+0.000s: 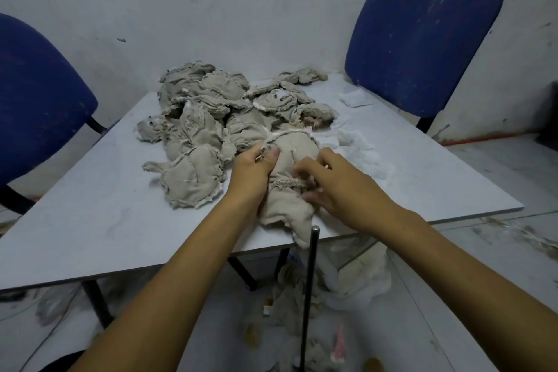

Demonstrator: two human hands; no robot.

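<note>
Room: pale plaster wall (241,9), scuffed, with paint chipped at the right.
Table (105,220): flat, smooth grey-white board with square corners on dark metal legs; faint smudges on the surface.
Left chair (39,93): blue woven upholstery, rounded pad, dark frame.
Right chair (422,39): same blue weave, rounded back, pale lint marks, just beyond the table's far corner.
Pile (211,109): heap of limp beige cloth skins in coarse weave with frayed, fringed seams, on the far half of the table.
Cloth piece (287,208): beige, soft and partly plump, with a puckered seam across its middle; lies at the near table edge, one lobe hanging over it.
Left hand (252,169): grips the cloth piece from its left side, thumb pressed into the fabric.
Right hand (341,184): fingers curled, pinching the cloth piece at the puckered seam.
Stuffing (359,142): white fluffy tufts, loose on the table just right of the hands.
Rod (310,281): thin dark metal, round-tipped, standing upright before the table edge.
Scraps (287,296): crumpled pale cloth on the floor under the table.
</note>
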